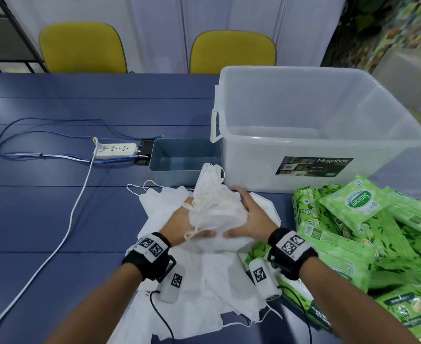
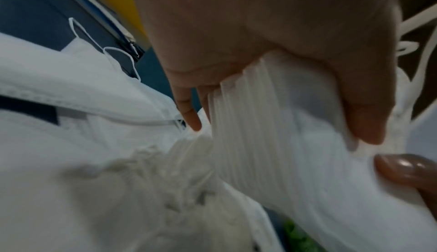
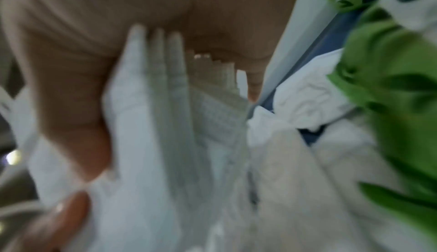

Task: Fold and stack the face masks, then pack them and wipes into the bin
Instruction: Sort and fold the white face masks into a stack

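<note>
Head view: left hand [image 1: 179, 220] and right hand [image 1: 251, 217] clamp a stack [image 1: 214, 207] of white masks from either side, with the thumbs nearly meeting at its near end. The stack is held just above the loose masks [image 1: 204, 281] strewn on the table [image 1: 43, 207], its far end tilted up toward the grey bin [image 1: 179, 157]. The clear tub [image 1: 316, 115] is beside the bin, and the wipe packs [image 1: 353, 219] are heaped at right.

Likely step: squaring a gathered bundle. Next probably a steady, even squeeze and a lift to a container. The dangling ear loops could snag.

Left wrist: fingers [image 2: 364, 121] curl over the stack's edge, which shows thin, soft sheets in fine ribbed layers and limp elastic cords.

Right wrist: blurred. The palm lies against the stack's side, with glossy green film at right.
</note>
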A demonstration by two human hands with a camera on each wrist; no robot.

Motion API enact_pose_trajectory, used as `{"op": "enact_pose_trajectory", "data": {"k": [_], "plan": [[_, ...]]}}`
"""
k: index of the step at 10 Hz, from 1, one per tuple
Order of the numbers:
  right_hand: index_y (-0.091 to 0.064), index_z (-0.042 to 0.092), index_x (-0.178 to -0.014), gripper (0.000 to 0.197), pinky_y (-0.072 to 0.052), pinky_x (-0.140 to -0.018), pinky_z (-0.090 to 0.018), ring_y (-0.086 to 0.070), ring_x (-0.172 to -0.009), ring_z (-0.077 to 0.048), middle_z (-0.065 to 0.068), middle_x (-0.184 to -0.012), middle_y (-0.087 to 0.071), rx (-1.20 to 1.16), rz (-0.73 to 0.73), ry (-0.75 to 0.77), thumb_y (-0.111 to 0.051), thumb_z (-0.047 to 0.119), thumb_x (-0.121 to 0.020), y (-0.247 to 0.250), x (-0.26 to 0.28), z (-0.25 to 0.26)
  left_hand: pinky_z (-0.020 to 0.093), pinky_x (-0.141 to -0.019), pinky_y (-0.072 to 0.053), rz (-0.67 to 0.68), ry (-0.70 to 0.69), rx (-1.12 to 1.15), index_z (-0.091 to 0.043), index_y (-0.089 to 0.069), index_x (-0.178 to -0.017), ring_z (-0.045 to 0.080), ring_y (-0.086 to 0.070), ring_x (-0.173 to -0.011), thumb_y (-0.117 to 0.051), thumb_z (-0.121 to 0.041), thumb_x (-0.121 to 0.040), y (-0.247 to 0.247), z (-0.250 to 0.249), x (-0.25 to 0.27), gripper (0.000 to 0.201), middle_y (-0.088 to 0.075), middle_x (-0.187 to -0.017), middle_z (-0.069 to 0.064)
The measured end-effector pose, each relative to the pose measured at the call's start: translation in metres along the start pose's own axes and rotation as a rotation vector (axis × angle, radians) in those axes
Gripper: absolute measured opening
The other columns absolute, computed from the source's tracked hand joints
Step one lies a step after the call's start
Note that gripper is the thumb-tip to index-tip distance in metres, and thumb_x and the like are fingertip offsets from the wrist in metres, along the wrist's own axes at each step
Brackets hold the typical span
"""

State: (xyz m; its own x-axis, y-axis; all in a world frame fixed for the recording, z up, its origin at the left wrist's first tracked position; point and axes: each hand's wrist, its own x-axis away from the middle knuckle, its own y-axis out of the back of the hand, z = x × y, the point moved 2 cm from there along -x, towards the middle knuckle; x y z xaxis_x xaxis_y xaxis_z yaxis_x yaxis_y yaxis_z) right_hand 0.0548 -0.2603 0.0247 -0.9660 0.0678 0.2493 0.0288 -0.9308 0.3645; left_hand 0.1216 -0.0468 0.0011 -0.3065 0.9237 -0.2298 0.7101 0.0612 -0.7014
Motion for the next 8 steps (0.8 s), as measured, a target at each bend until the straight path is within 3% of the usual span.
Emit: {"op": "enact_pose_trajectory", "data": {"k": [1, 2, 3, 4, 6, 7, 8], "plan": [[-0.02, 0.039, -0.142, 0.109, -0.044, -0.09, -0.011, -0.053, -0.113, -0.013, 0.005, -0.124, -0.049, -0.15, 0.043, 0.029, -0.087, 0.022, -0.058, 0.015, 0.006, 0.017, 0.015, -0.069, -0.05, -0.596, 0.226, -0.735, -0.017, -0.061, -0.104, 0.014, -0.066, -0.091, -0.085, -0.026, -0.048, -0.023, -0.012, -0.025, 0.062, -0.07, -0.093, -0.008], [-0.009, 0.045, -0.14, 0.108, -0.044, -0.082, -0.009, -0.055, -0.095, 0.011, 0.001, -0.122, -0.041, -0.143, 0.162, 0.035, -0.077, 0.021, -0.06, 0.016, 0.011, 0.024, 0.019, -0.069, -0.053, -0.815, 0.284, -0.652, -0.014, -0.065, -0.105, 0.012, -0.069, -0.088, -0.084, -0.033, -0.039, -0.026, -0.009, -0.016, 0.072, -0.072, -0.098, -0.002], [-0.008, 0.047, -0.138, 0.102, -0.041, -0.074, -0.006, -0.054, -0.1, -0.004, 0.003, -0.117, -0.044, -0.145, 0.142, 0.017, -0.07, 0.017, -0.062, 0.008, 0.014, 0.021, 0.033, -0.081, -0.055, -0.822, 0.318, -0.519, -0.016, -0.063, -0.114, 0.021, -0.068, -0.099, -0.083, -0.036, -0.044, -0.029, -0.003, -0.016, 0.076, -0.072, -0.106, 0.003], [-0.011, 0.044, -0.142, 0.098, -0.041, -0.072, -0.006, -0.052, -0.091, -0.008, 0.0, -0.106, -0.05, -0.2, 0.108, -0.009, -0.061, 0.017, -0.062, 0.004, 0.013, 0.02, 0.034, -0.087, -0.053, -0.778, 0.355, -0.505, -0.024, -0.057, -0.118, 0.015, -0.066, -0.104, -0.081, -0.039, -0.049, -0.033, 0.002, -0.012, 0.075, -0.071, -0.112, -0.005], [-0.02, 0.033, -0.149, 0.096, -0.04, -0.07, -0.002, -0.051, -0.093, 0.006, -0.001, -0.135, -0.044, -0.228, 0.137, -0.029, -0.057, 0.019, -0.061, 0.008, 0.006, 0.031, 0.036, -0.086, -0.054, -0.78, 0.359, -0.438, -0.02, -0.056, -0.121, 0.02, -0.065, -0.107, -0.081, -0.037, -0.051, -0.042, -0.004, -0.007, 0.076, -0.069, -0.115, 0.001], [-0.023, 0.035, -0.148, 0.101, -0.044, -0.088, -0.011, -0.05, -0.115, -0.009, -0.002, -0.147, -0.038, -0.3, 0.067, -0.019, -0.071, 0.026, -0.06, 0.002, 0.003, 0.033, 0.038, -0.08, -0.057, -0.879, 0.351, -0.353, -0.017, -0.059, -0.118, 0.021, -0.066, -0.104, -0.08, -0.038, -0.048, -0.045, -0.007, -0.006, 0.077, -0.071, -0.112, 0.004], [-0.033, 0.061, -0.129, 0.1, -0.039, -0.109, -0.041, -0.046, -0.129, -0.021, -0.004, -0.144, -0.043, -0.398, 0.03, -0.014, -0.088, 0.055, -0.046, -0.001, 0.008, 0.03, 0.04, -0.076, -0.059, -0.921, 0.348, -0.238, -0.017, -0.061, -0.111, 0.021, -0.069, -0.094, -0.078, -0.031, -0.054, -0.048, -0.006, -0.004, 0.062, -0.073, -0.104, 0.004]]}}
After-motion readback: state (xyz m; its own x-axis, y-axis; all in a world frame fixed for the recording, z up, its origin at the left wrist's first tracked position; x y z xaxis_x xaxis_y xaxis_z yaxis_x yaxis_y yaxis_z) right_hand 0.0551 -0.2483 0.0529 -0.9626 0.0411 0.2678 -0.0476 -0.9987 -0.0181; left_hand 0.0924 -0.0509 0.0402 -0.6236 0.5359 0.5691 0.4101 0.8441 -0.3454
